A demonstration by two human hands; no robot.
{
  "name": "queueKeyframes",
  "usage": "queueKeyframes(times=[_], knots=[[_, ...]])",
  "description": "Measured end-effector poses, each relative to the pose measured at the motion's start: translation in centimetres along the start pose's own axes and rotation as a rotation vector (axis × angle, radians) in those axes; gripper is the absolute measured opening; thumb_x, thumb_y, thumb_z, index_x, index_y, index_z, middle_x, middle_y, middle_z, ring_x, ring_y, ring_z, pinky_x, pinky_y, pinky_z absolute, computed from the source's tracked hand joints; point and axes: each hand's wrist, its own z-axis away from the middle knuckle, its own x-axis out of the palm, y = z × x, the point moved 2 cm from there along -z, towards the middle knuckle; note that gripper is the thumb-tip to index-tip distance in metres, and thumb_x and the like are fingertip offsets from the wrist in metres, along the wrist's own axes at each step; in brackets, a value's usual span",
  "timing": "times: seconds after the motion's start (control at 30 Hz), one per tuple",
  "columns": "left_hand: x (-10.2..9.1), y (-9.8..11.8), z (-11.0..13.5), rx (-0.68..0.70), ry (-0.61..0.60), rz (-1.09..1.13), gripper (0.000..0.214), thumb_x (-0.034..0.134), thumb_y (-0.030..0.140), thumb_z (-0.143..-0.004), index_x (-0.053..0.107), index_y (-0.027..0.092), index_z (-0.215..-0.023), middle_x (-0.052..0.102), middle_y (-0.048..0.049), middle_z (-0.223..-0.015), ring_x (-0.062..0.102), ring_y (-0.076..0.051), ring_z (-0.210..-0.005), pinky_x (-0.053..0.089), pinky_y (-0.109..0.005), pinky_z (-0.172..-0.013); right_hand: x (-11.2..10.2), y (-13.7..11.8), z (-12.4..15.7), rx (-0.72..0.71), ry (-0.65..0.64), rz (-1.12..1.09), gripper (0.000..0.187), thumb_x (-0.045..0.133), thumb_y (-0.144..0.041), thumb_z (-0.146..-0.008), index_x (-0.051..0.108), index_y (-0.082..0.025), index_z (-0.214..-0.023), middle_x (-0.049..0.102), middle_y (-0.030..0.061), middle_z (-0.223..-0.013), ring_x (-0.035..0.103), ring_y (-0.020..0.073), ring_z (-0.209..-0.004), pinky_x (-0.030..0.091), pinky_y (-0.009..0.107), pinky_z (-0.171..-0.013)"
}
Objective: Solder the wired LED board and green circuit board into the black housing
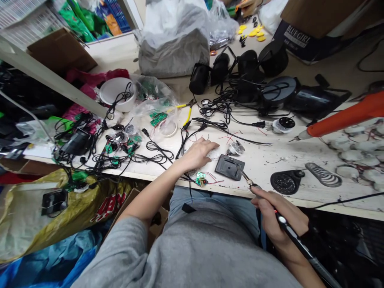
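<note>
My right hand (277,218) is closed round a black soldering iron (288,230) near the bench's front edge. Its tip points up-left toward a small dark square tray (229,167). My left hand (199,154) rests palm down on the bench with fingers curled over a small white part that I cannot make out. A small green circuit board (200,179) with thin red wires lies at the edge just below that hand. A round silver part (236,148) sits right of the left hand's fingertips.
Tangled black cables (156,150) and green boards (158,118) cover the left bench. Yellow-handled pliers (187,111) lie behind. An orange tool (345,116), a soldering stand coil (323,175), black lamp housings (249,66), a white bowl (115,93) and plastic bags (174,38) surround.
</note>
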Motion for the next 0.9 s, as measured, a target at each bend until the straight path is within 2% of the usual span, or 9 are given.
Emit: queueKeyframes(times=[0.13,0.33,0.43,0.57,0.63,0.77,0.83,0.9], knots=[[-0.1,-0.3,-0.2,0.015,0.010,0.019,0.045,0.069,0.012,-0.077,0.062,0.016,-0.121,0.067,-0.0112,-0.114,0.059,-0.030,-0.111,0.044,-0.047,-0.105,0.0,-0.1,0.2,0.068,0.037,0.029,0.025,0.062,-0.015,-0.097,0.076,-0.023,-0.115,0.074,0.0024,-0.083,0.070,0.0167,-0.070,0.058,0.031,-0.065],[-0.9,-1.1,0.5,-0.027,0.134,0.129,0.050,0.069,0.010,-0.074,0.058,0.017,-0.122,0.063,-0.0100,-0.119,0.064,-0.025,-0.109,0.051,-0.040,-0.099,0.0,-0.2,0.0,0.013,0.108,-0.005,0.026,0.062,-0.013,-0.095,0.077,-0.024,-0.114,0.074,0.0007,-0.080,0.068,0.0150,-0.063,0.055,0.028,-0.057],[-1.1,-1.5,0.5,-0.055,0.197,0.301,0.046,0.071,0.011,-0.074,0.059,0.016,-0.118,0.066,-0.0091,-0.114,0.067,-0.021,-0.103,0.055,-0.036,-0.093,-0.3,-0.3,-0.1,0.049,0.134,0.000,0.025,0.062,-0.013,-0.096,0.077,-0.024,-0.112,0.074,0.0005,-0.078,0.067,0.0154,-0.063,0.054,0.029,-0.057],[-0.4,-2.1,0.2,-0.132,0.228,0.653,0.035,0.066,0.009,-0.076,0.060,0.014,-0.110,0.070,-0.0072,-0.101,0.070,-0.016,-0.091,0.057,-0.028,-0.081,-0.4,-0.4,-0.1,0.060,0.147,-0.002,0.023,0.063,-0.014,-0.095,0.078,-0.024,-0.110,0.074,-0.0001,-0.078,0.069,0.0156,-0.062,0.057,0.029,-0.058],[-0.3,-2.4,0.0,-0.167,0.232,0.757,0.033,0.066,0.008,-0.074,0.062,0.013,-0.106,0.071,-0.0072,-0.098,0.070,-0.015,-0.088,0.058,-0.027,-0.081,-0.4,-0.4,-0.1,0.068,0.153,0.010,0.022,0.062,-0.015,-0.096,0.077,-0.023,-0.109,0.074,0.0004,-0.077,0.069,0.0156,-0.062,0.057,0.029,-0.057],[-1.2,-2.4,0.0,-0.220,0.339,0.887,0.033,0.074,0.012,-0.072,0.064,0.013,-0.104,0.073,-0.0084,-0.099,0.071,-0.015,-0.088,0.060,-0.031,-0.084,-0.5,-0.5,0.0,0.093,0.172,0.037,0.019,0.062,-0.019,-0.098,0.077,-0.023,-0.108,0.074,0.0013,-0.077,0.068,0.0160,-0.063,0.058,0.030,-0.058],[-1.4,-1.8,-0.1,-0.196,0.329,0.939,0.036,0.079,0.016,-0.072,0.064,0.013,-0.105,0.074,-0.0095,-0.103,0.071,-0.016,-0.091,0.061,-0.032,-0.086,-0.9,-0.4,0.1,0.111,0.174,0.038,0.020,0.061,-0.018,-0.098,0.076,-0.024,-0.110,0.074,0.0011,-0.081,0.069,0.0160,-0.065,0.059,0.031,-0.061],[-1.0,-0.5,-0.3,-0.158,0.253,0.946,0.034,0.079,0.015,-0.073,0.066,0.013,-0.104,0.074,-0.0094,-0.103,0.072,-0.016,-0.091,0.061,-0.031,-0.085,-1.5,-0.3,0.2,0.116,0.167,0.047,0.024,0.062,-0.015,-0.097,0.076,-0.025,-0.114,0.075,0.0005,-0.084,0.070,0.0161,-0.068,0.060,0.032,-0.066]])
